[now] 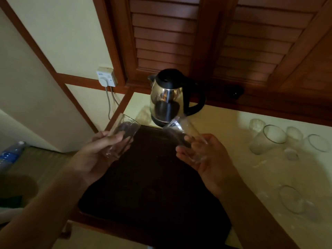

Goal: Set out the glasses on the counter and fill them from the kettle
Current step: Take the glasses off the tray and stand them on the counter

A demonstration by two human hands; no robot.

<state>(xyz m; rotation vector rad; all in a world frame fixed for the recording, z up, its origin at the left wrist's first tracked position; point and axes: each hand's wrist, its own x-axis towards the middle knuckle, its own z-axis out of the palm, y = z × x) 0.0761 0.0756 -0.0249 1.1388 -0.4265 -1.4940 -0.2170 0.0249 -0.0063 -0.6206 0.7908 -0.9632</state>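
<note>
My left hand (100, 155) grips a clear glass (124, 130), tilted with its mouth pointing away and up, above the left part of a dark tray (152, 186). My right hand (206, 157) holds a second clear glass (181, 130), tilted the same way and blurred, above the tray's right part. A steel kettle (167, 97) with a black lid and handle stands on its base behind the tray, at the back of the cream counter (233, 123). Several empty glasses stand on the counter to the right, one at the back (269, 141) and one nearer (292, 200).
Wooden louvred cabinet doors (197, 42) rise behind the counter. A white wall socket (106, 76) with cables hangs at the left of the kettle. A plastic water bottle (10, 155) lies on the floor at far left. The counter's left edge drops off beside the tray.
</note>
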